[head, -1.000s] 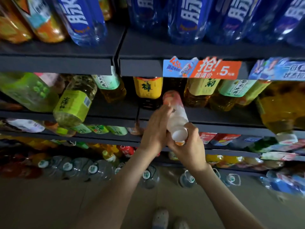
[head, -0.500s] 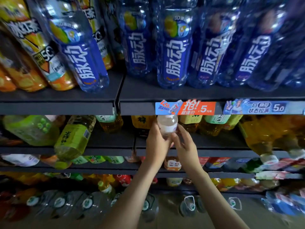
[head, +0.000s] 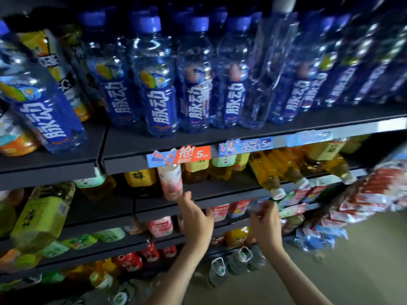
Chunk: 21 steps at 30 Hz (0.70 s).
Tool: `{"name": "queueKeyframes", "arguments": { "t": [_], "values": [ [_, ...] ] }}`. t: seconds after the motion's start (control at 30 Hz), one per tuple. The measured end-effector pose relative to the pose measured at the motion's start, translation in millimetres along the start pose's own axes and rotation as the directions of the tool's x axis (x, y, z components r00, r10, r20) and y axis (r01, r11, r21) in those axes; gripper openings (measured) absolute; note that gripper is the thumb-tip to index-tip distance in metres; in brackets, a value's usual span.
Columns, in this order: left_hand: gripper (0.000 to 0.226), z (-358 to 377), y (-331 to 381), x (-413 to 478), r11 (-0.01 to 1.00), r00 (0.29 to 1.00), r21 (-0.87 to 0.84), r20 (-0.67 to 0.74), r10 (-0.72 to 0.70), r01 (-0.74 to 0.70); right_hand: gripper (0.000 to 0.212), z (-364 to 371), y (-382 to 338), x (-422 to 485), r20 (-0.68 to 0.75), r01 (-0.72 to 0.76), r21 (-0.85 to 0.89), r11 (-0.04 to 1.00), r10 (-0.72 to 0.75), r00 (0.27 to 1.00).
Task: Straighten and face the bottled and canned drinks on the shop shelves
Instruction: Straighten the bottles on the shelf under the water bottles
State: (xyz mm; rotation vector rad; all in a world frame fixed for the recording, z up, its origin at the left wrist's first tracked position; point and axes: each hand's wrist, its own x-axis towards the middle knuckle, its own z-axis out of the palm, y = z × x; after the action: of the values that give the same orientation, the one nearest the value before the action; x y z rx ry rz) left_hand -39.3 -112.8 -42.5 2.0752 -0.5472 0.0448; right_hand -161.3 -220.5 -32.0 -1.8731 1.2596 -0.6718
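Pink-labelled bottle point(head: 170, 183), its cap hidden behind the price strip point(head: 178, 155), stands at the front of the second shelf point(head: 226, 191) beside yellow-labelled tea bottles point(head: 141, 178). Motion blur smears the right of the view. Left hand point(head: 196, 216): fingers loosely extended just below the bottle's base, contact unclear. Right hand point(head: 266, 225): fingers curled at the shelf edge; whether they hold anything cannot be told. Dark shelving, blue bottles point(head: 161, 84) above, tan floor point(head: 330, 271).
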Motion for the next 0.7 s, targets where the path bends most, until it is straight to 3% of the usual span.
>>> {"name": "queueKeyframes", "arguments": {
  "t": [0.07,0.13,0.2,0.33,0.47,0.57,0.63,0.7],
  "values": [
    [0.057,19.4,12.9,-13.3,0.997,0.987,-0.007,0.139,0.082,-0.082,0.03,-30.0,15.4,17.2,-0.123,-0.05,-0.04,0.998,0.045,0.991],
    [0.05,36.3,29.6,-20.6,0.992,0.965,-0.001,0.234,0.121,-0.124,0.058,-47.9,27.0,37.4,-0.117,-0.101,-0.124,0.987,0.087,0.989],
    [0.047,53.5,45.6,-22.9,0.988,0.946,0.019,0.292,0.144,-0.156,0.072,-53.4,35.1,56.4,-0.019,-0.113,-0.13,0.985,0.111,0.994],
    [0.05,88.6,72.9,-17.7,0.981,0.919,0.101,0.376,0.118,-0.167,0.066,-45.3,49.9,88.4,0.21,0.006,-0.07,0.998,0.009,0.978],
    [0.065,132.9,91.7,-6.7,0.966,0.922,0.202,0.381,0.072,-0.159,0.051,-45.9,63.3,122.4,0.331,0.164,-0.154,0.974,-0.105,0.938],
    [0.082,160.6,103.1,-0.4,0.941,0.922,0.258,0.37,0.112,-0.217,0.029,-58.0,68.2,136.6,0.325,0.467,-0.231,0.854,-0.385,0.864],
    [0.081,176.5,104.8,7.6,0.914,0.926,0.23,0.261,0.272,-0.333,0.036,-76.5,63.4,142.1,0.27,0.527,-0.089,0.845,-0.489,0.829],
    [0.065,189.0,111.3,17.0,0.905,0.923,0.193,0.144,0.356,-0.379,0.046,-91.2,56.3,151.9,0.186,0.539,0.081,0.838,-0.544,0.818]
  ]
}}
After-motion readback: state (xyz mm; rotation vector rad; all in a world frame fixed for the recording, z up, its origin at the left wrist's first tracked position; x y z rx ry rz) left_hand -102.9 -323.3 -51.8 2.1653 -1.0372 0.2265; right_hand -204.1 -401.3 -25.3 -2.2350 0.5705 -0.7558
